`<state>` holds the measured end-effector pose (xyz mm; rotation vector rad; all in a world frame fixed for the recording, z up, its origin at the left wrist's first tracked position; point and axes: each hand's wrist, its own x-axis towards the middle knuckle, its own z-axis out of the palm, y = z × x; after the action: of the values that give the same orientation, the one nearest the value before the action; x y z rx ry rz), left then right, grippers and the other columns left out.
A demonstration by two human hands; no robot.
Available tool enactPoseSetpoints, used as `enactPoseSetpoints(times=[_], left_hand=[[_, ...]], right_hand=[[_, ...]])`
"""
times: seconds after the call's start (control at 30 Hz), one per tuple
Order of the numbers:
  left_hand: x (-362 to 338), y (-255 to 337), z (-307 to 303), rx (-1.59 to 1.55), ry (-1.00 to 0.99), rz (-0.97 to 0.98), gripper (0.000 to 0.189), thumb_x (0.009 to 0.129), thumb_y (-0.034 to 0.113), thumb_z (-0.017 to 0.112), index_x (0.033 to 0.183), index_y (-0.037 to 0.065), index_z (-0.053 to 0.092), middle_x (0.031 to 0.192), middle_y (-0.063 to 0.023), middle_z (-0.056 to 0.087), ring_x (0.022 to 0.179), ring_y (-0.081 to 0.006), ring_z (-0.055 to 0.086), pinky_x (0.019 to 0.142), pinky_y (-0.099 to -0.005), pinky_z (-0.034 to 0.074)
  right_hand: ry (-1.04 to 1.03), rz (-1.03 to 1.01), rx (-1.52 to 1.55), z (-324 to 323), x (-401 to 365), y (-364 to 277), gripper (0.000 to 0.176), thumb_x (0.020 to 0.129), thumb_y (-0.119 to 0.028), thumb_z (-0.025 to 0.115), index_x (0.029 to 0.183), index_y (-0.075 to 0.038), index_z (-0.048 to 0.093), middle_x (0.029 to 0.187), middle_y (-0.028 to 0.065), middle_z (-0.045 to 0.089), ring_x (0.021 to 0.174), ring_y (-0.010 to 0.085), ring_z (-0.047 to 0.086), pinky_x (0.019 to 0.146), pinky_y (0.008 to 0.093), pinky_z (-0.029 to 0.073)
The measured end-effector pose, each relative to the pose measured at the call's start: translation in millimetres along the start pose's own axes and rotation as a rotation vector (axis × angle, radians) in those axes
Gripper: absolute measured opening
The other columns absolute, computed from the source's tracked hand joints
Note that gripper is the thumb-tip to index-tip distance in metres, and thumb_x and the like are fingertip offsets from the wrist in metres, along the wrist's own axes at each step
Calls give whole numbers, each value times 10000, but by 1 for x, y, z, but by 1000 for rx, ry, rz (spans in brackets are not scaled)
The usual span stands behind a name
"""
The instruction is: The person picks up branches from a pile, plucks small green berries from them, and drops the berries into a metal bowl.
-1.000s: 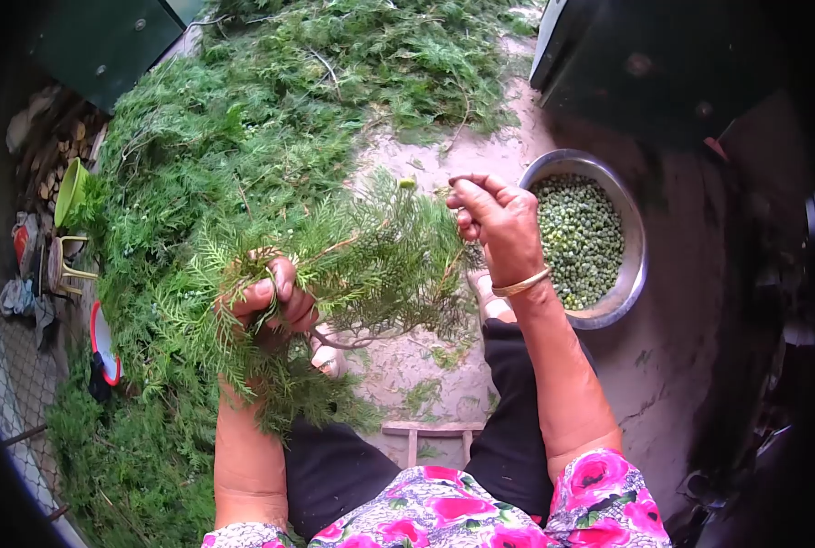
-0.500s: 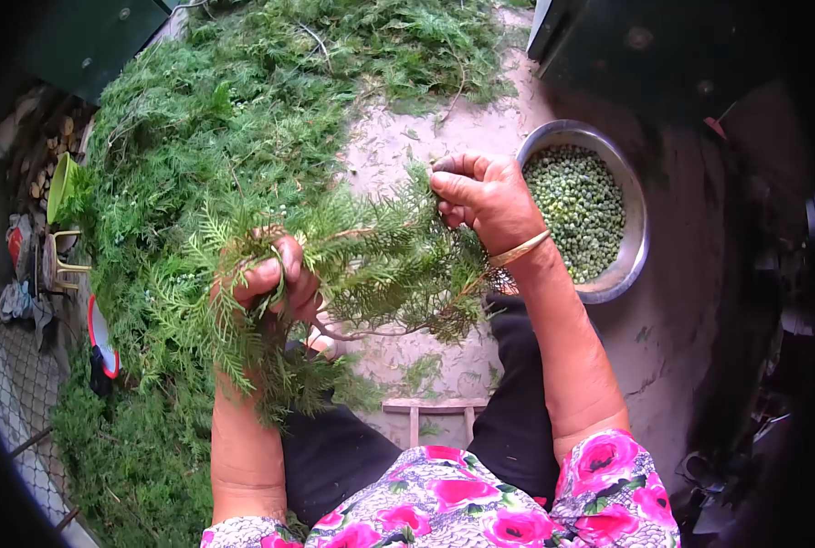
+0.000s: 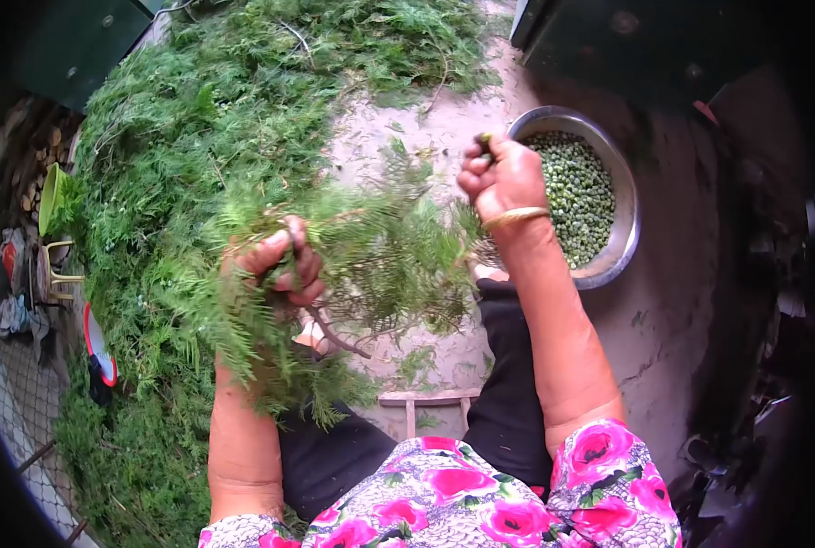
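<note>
My left hand is closed round the stem of a leafy evergreen branch, which looks like arborvitae. Its flat sprays fan out on both sides of the fist, blurred by motion, and a bare brown stem sticks out below. My right hand, with a bangle at the wrist, is pinched on a small green cone that shows at the fingertips. It is apart from the branch and beside the left rim of a metal basin. Many small green cones fill much of the basin.
A broad heap of cut evergreen branches covers the floor on the left and ahead. A wooden stool stands between my legs. At far left are a yellow-green container, a small chair and a red-rimmed white object.
My right hand has pulled away from the branch, up and right towards the basin, with the green cone. My left hand still grips the branch, which has swayed. The view has shifted slightly.
</note>
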<state>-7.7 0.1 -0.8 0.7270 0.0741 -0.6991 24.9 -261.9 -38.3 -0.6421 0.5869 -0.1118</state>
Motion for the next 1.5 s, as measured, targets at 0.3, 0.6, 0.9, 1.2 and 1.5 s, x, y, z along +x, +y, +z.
enactPoseSetpoints(times=[0.3,0.6,0.9,1.2,1.5], left_hand=[[7,18,-15,-130,-82,147,155,920,206,501,971,64,468,583,25,421,518,-77,339,469,-227,293],[12,33,-36,-327,-279,351,154,941,182,447,981,38,489,596,6,413,526,-102,351,488,-260,316],[8,39,-38,-366,-273,458,147,936,173,446,986,41,488,608,11,415,526,-101,358,481,-261,317],[4,39,-35,-385,-163,425,145,943,179,434,959,44,486,586,16,392,499,-97,338,455,-257,303],[6,40,-37,-456,-180,405,116,943,139,416,930,43,481,572,24,360,493,-97,323,444,-251,288]], right_hand=[[475,-779,-931,-71,3,-69,328,735,-63,577,1013,110,575,864,218,631,795,290,634,683,336,503],[-326,-252,-876,-27,-58,-17,131,843,-95,591,764,-15,659,649,45,641,562,65,563,514,207,442],[-413,164,-748,-2,-52,28,304,793,-79,640,1069,36,588,908,127,665,820,182,646,644,252,495],[-356,-223,-1226,7,-45,48,308,748,-140,654,1001,28,601,886,205,648,814,199,636,714,305,490],[-530,232,-1051,19,-50,41,591,723,-355,695,1166,13,564,876,169,659,836,162,618,774,269,462]])
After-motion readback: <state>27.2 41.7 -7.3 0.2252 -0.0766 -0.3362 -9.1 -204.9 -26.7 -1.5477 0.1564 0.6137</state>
